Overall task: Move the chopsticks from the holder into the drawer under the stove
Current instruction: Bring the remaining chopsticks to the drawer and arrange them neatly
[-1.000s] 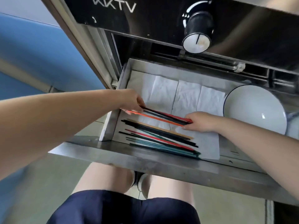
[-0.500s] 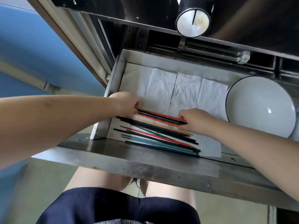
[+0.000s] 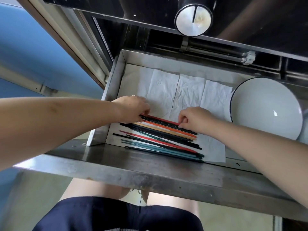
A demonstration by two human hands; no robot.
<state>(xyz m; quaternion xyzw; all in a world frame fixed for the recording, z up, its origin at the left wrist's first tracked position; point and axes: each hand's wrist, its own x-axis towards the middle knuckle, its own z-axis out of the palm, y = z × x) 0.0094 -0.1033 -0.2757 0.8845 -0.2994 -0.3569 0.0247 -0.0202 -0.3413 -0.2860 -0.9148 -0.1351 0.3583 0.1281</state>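
The steel drawer (image 3: 115,90) stands pulled out beneath the stove's black front, where a round control knob (image 3: 194,19) juts out just above it. White paper towels (image 3: 180,92) line the drawer floor, creased and overlapping. On the near half of that lining lies a row of chopsticks (image 3: 160,139), side by side and roughly parallel, slanting a little from the left wall toward the right: red and black at the back, then orange, tan, more black, another red, and teal nearest the front lip. To the right in the same drawer sits a white bowl (image 3: 266,109) with a thin dark rim, apart from the chopsticks and just beside the edge of the paper.

The person's left hand (image 3: 131,107) reaches in over the left wall, a ring on one finger, its grip pinched on the left ends of the rearmost red and black sticks. The right hand (image 3: 195,119) comes in from the right, fingers curled and closed on the other ends of the same sticks, low against the paper. I cannot tell whether those sticks touch the lining or are lifted slightly off it. Below the drawer's front, the person's bare knees and dark shorts (image 3: 116,215) show.
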